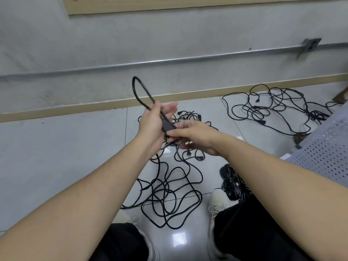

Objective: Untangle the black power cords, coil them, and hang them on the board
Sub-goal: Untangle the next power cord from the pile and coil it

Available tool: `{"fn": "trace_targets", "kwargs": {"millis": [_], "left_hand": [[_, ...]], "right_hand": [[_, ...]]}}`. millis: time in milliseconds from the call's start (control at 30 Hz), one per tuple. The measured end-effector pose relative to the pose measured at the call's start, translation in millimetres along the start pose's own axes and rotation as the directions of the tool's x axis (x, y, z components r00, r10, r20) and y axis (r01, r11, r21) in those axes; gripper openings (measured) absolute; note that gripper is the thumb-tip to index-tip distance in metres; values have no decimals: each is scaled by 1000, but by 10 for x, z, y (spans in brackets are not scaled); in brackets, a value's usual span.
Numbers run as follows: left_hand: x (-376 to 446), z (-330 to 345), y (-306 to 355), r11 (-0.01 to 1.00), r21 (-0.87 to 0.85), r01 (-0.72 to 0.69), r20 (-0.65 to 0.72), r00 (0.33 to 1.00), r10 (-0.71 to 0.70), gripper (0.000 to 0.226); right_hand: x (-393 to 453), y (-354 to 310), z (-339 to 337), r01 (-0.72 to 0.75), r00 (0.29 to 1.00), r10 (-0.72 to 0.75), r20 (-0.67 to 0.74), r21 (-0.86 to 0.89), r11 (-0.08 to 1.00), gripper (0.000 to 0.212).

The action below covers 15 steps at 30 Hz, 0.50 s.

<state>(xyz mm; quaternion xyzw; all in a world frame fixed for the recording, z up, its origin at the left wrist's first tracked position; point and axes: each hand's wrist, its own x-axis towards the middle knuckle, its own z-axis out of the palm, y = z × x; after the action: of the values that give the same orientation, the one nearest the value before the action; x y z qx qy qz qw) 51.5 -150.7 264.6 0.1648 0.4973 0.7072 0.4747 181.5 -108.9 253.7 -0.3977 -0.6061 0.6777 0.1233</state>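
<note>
While tangled cords (pixel 169 193) are lying on the floor (pixel 75 147) near the feet, the left hand (pixel 153 122) is gripping a folded cord loop (pixel 140 91), the right hand (pixel 195 137) apparently pinching its lower strands; another tangle (pixel 278 108) is lying by the wall.

Bare utility room, tiled floor (pixel 56 147), wall conduit (pixel 169 60)

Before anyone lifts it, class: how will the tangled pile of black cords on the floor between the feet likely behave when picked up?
The tangled pile will probably come up floppy, its loops sagging, since they lie in loose curves. Crossed strands may snag and drag along. The loop above the left hand holds an arch, suggesting some springiness.
</note>
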Motion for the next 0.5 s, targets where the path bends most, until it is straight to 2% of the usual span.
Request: {"fn": "trace_targets", "kwargs": {"millis": [67,133,233,267,300,367,433,500], "left_hand": [[29,-33,59,986,-166,8,-11,1000,-10,19],[29,-43,117,975,-223,12,-4,1000,-13,19],[35,-29,182,988,-136,-76,-36,997,72,21],[36,-19,189,991,-71,-115,-58,992,111,20],[34,-10,187,988,4,-153,-74,985,153,19],[15,-7,184,964,167,-207,-105,968,227,14],[102,-119,204,917,319,-240,-183,934,308,13],[261,-346,290,809,534,-247,-243,871,426,13]], "right_hand": [[-6,-3,-38,-51,998,47,46,81,995,6],[-22,-15,-34,-45,995,28,98,170,984,9],[-21,-24,69,-12,992,-34,120,363,932,23],[-18,-24,94,19,994,-54,90,344,939,25],[-25,-18,108,70,995,-83,49,229,971,26],[-45,9,86,162,987,-162,12,-146,976,28],[-83,32,12,182,982,-186,36,-448,875,32],[-124,76,-95,159,985,-171,38,-604,781,33]]}}
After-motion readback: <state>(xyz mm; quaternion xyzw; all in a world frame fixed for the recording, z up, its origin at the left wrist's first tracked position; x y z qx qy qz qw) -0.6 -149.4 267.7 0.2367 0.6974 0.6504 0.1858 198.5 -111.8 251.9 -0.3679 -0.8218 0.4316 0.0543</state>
